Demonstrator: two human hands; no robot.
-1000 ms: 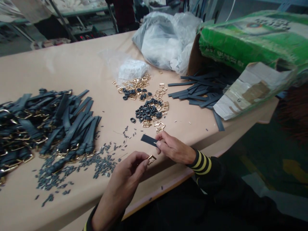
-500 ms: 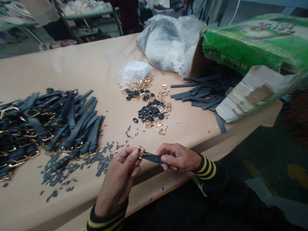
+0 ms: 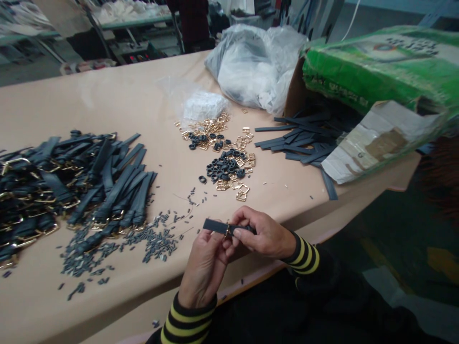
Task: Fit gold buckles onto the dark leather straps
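Observation:
A dark blue strap (image 3: 214, 226) is held between my two hands above the table's front edge. A gold buckle (image 3: 227, 229) sits on the strap, partly covered by fingers. My left hand (image 3: 206, 265) grips it from below, fingers curled around the buckle, and the strap's flat end sticks out past the thumb. On the other side of the buckle, my right hand (image 3: 263, 235) pinches the strap between thumb and fingers. Ahead of my hands lie dark strap loops (image 3: 225, 166) in a pile and loose gold buckles (image 3: 242, 192).
Finished-looking buckled straps (image 3: 122, 191) are heaped at left, with small dark bits (image 3: 158, 243) scattered before them. Plain straps (image 3: 304, 138) spill from a green box (image 3: 366, 71) at right. A plastic bag (image 3: 251, 67) and a smaller bag (image 3: 204, 106) stand behind.
My left hand has moved right, closer to my right hand. The strap now runs through the buckle, with one end projecting to the left.

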